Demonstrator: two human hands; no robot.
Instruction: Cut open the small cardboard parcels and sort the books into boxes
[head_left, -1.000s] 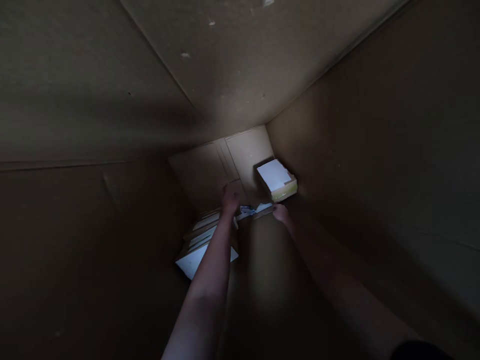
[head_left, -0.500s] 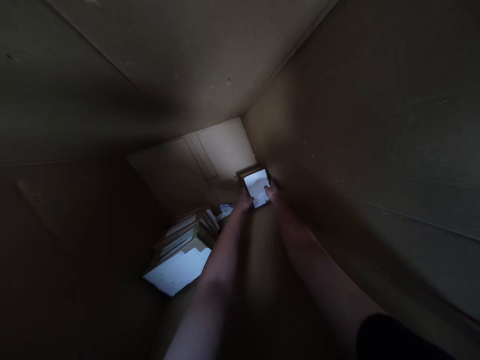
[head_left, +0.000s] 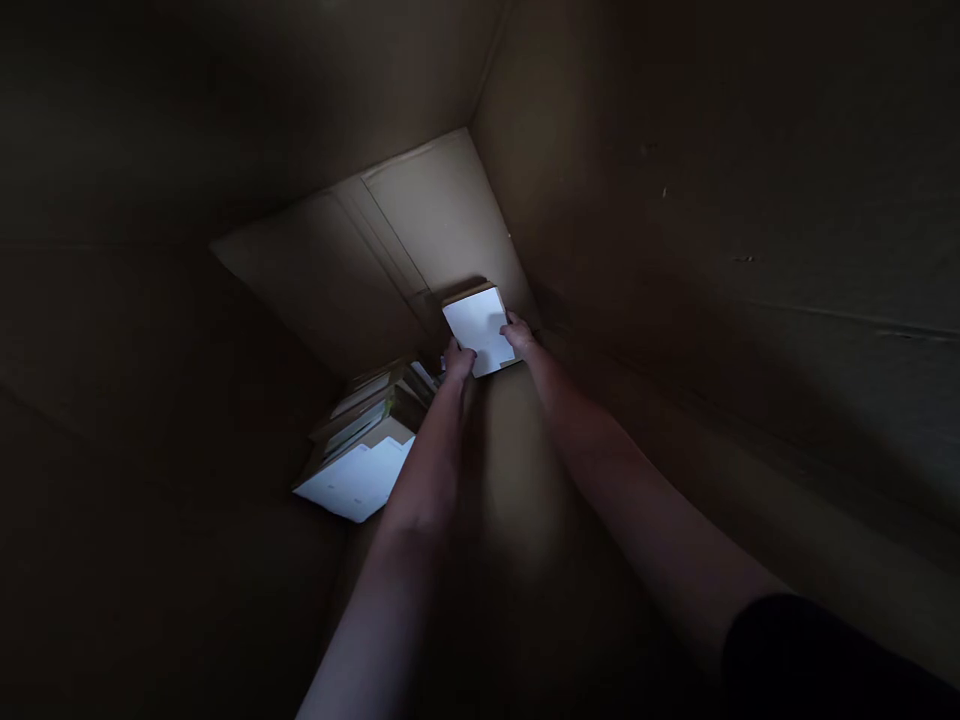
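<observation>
Deep inside a large cardboard box, both my hands hold a flat white-topped stack [head_left: 477, 330] with a tan edge, resembling papers or folders. My left hand [head_left: 458, 360] grips its lower left corner, thumb on the white face. On the right side, my right hand [head_left: 517, 334] is closed around the edge with its thumb on top. The fingers beneath the stack are hidden. Left of my left forearm lies a pile of white and tan folders [head_left: 356, 475], its front one showing stepped tabs.
The box's far panel [head_left: 427, 210], with seams, catches the light behind the held stack. Dark cardboard walls rise on the left [head_left: 135, 400] and right [head_left: 720, 240]. A faint light patch lies on the box floor [head_left: 525, 490] between my forearms.
The white-topped stack has come away from the far right corner, leftward against the far panel, and looks larger. Both hands moved with it. The view has shifted too.
</observation>
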